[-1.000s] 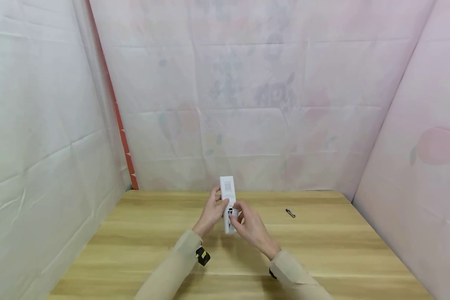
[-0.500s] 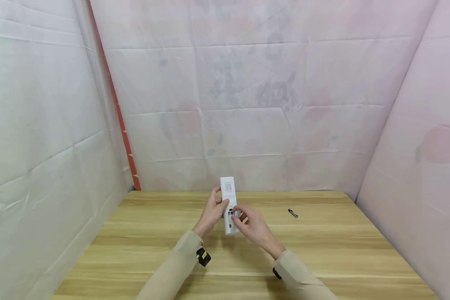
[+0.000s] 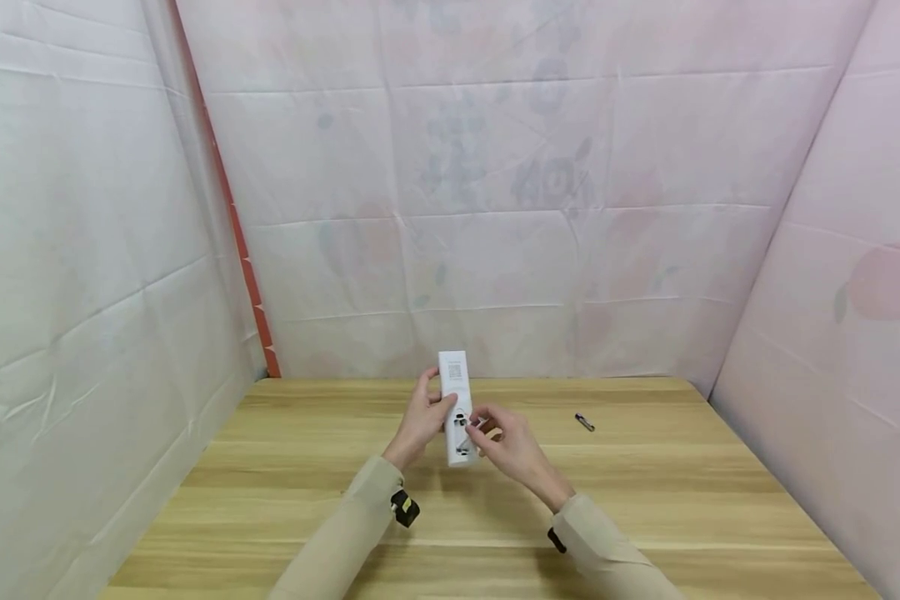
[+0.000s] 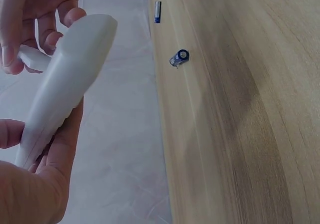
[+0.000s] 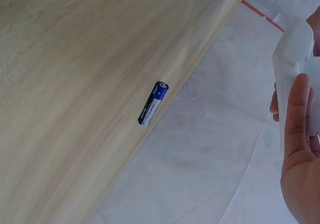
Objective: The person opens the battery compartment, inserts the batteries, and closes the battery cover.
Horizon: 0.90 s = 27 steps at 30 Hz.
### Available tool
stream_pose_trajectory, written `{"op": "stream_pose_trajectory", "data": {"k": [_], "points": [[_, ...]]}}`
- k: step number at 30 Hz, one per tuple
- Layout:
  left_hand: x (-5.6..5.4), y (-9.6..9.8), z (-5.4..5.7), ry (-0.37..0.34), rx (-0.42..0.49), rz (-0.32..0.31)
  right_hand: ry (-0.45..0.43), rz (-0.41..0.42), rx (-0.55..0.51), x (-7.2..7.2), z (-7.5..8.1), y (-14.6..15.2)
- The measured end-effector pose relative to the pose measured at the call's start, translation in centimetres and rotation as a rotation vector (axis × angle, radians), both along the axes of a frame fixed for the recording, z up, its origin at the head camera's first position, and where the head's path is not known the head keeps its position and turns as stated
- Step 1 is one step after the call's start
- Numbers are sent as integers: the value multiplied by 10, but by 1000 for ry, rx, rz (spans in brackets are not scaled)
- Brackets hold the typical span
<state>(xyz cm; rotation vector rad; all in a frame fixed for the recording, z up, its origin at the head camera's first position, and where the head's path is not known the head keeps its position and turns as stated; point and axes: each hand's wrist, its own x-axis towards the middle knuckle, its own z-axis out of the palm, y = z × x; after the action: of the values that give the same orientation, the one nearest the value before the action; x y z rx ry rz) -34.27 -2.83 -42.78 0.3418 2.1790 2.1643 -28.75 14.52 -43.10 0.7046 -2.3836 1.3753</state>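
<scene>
In the head view a white remote control (image 3: 453, 387) tilts up above the table, its back with a printed code facing me. My left hand (image 3: 420, 421) grips its left side, thumb across the back. Lower down, the battery compartment (image 3: 461, 439) is uncovered and shows metal contacts. My right hand (image 3: 513, 446) is at its right edge. In the left wrist view the right fingertips pinch a small white piece (image 4: 34, 58), apparently the battery cover, beside the remote. Two blue-and-white batteries, one farther (image 4: 158, 12) and one nearer (image 4: 179, 58), appear there over the table.
A wood-grain table (image 3: 307, 517) stretches below both hands. One battery (image 3: 584, 422) lies right of the right hand in the head view. Pale printed cloth (image 3: 495, 167) hangs behind and at both sides, with a red strip (image 3: 240, 242) at the back left corner.
My right hand has drawn slightly right, away from the compartment. Dark contents seen in the compartment a second ago no longer show, and its contacts are more exposed. The left hand's grip is unchanged.
</scene>
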Motion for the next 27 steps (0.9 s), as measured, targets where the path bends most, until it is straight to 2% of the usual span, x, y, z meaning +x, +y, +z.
{"op": "stream_pose_trajectory", "data": {"k": [8,9,12,19,23,27], "points": [[0,-3,0,-8,2,7,-19,48,-10,1,1,1],[3,-3,3,-5,1,5,-26,53,-13,1,2,1],[4,-5,3,-6,3,9,-39,59,-19,2,2,3],[1,-6,1,-13,-7,16,-49,11,25,3,4,5],[1,-6,1,-12,-10,18,-25,-19,66,2,6,6],[-1,-7,-1,-13,-5,22,-36,3,69,1,6,10]]}}
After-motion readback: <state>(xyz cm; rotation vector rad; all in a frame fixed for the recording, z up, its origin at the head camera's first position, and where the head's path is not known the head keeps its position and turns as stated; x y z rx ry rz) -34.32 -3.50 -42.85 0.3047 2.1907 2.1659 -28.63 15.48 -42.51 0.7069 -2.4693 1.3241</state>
